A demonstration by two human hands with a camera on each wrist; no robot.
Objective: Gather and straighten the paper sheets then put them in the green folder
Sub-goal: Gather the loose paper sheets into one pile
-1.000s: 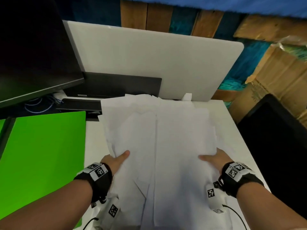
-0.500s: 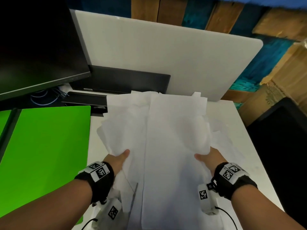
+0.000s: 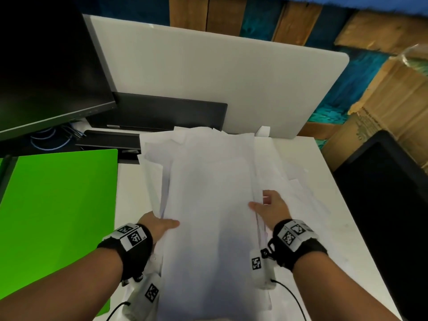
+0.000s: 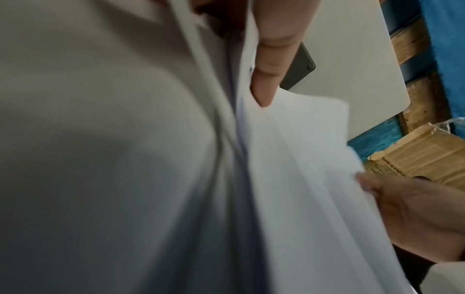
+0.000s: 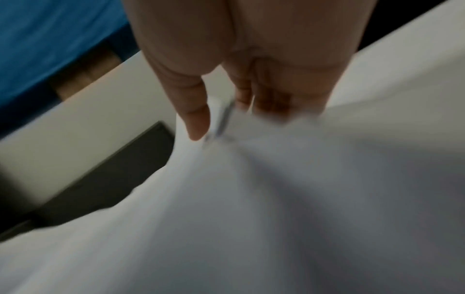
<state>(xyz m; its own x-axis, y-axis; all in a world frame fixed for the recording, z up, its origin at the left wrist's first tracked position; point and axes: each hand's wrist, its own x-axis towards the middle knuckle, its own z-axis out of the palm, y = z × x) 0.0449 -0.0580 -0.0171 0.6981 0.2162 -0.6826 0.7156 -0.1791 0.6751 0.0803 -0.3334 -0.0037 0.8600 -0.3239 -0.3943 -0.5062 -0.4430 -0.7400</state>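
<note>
A loose pile of white paper sheets (image 3: 213,205) sits mid-table, its edges uneven. My left hand (image 3: 162,224) grips the pile's left edge, thumb on top and fingers hidden beneath. My right hand (image 3: 266,203) grips the right edge the same way. In the left wrist view the left thumb (image 4: 266,79) presses on the sheets (image 4: 302,159), with the right hand (image 4: 402,208) across from it. The right wrist view shows the right hand's fingers (image 5: 196,119) pinching blurred paper (image 5: 276,199). A few more sheets (image 3: 301,179) lie spread right of the pile. The green folder (image 3: 58,216) lies flat at the left.
A black monitor (image 3: 46,66) stands at the far left, and a flat black device (image 3: 162,112) lies behind the papers. A white divider panel (image 3: 220,66) closes the table's back. Cardboard (image 3: 382,100) and a black object (image 3: 393,205) sit beyond the white table's (image 3: 347,251) right edge.
Both hands have moved inward, closer together, pushing the spread sheets into a narrower pile. The right hand has moved the most, leftward.
</note>
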